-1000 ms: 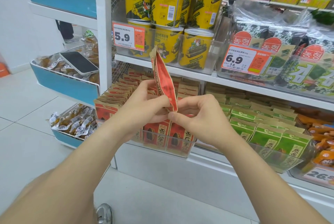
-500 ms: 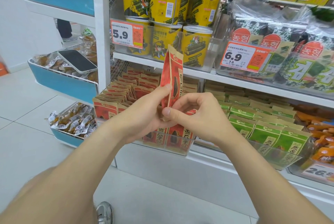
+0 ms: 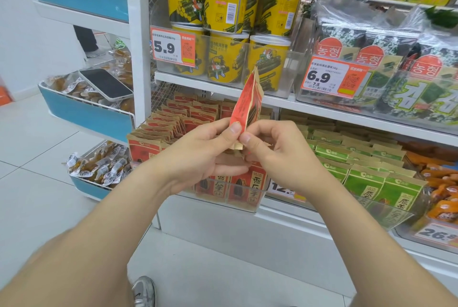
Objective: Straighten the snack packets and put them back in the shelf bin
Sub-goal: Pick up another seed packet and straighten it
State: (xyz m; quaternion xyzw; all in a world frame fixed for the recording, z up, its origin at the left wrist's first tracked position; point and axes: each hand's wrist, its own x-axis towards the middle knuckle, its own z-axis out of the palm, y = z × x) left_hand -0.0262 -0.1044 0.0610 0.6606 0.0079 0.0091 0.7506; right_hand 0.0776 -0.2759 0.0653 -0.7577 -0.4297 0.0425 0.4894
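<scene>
A red and tan snack packet [image 3: 249,100] stands nearly upright in front of the shelf, top leaning right. My left hand [image 3: 210,150] pinches its lower edge with the thumb on top. My right hand [image 3: 275,150] pinches the same lower corner from the right, fingers curled. Below and behind my hands is the clear shelf bin [image 3: 247,197] with rows of matching red packets [image 3: 173,128] standing upright.
Green packets [image 3: 366,177] fill the clear bin to the right. Yellow tubs [image 3: 223,58] and seaweed packs [image 3: 396,78] sit on the shelf above. A phone [image 3: 105,84] lies on snacks in a blue side rack at left. My shoe [image 3: 143,291] shows on the tiled floor.
The packet has turned in my hands, its top swinging from leaning left to leaning right, showing more of its printed face. Both hands stay pinched on its lower edge.
</scene>
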